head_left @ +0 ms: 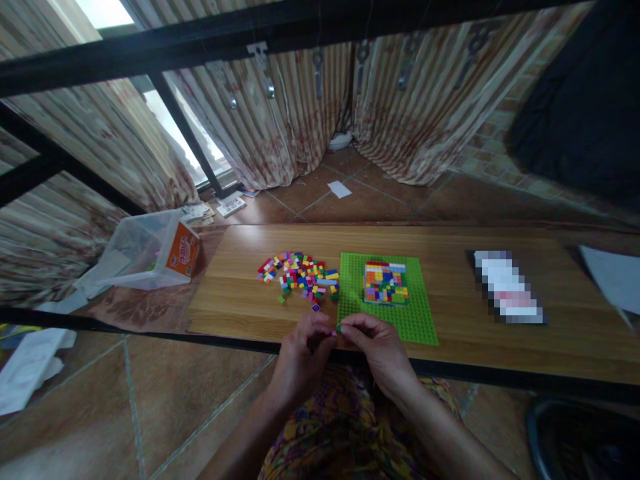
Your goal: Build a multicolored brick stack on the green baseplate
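Note:
Close to the front edge of the wooden board, my left hand [306, 347] pinches a small pink toy brick [332, 333]. Facing it, my right hand [376, 341] pinches a small green toy brick [339, 328]. The fingertips of both hands nearly meet, and I cannot tell whether the two bricks touch. Behind my right hand lies a green studded baseplate [423, 313], with a multicoloured block of bricks [386, 283] built on it. Left of the baseplate spreads a loose pile of small coloured bricks [305, 275]. A single dark purple brick [316, 307] sits just beyond my left hand.
A clear plastic box [145, 257] with an orange label stands left of the wooden board [225, 280]. A blurred-out phone-like thing [509, 287] lies on the right. Paper [613, 277] is at the far right. A dark metal bar [200, 50] crosses above, before curtains [300, 127].

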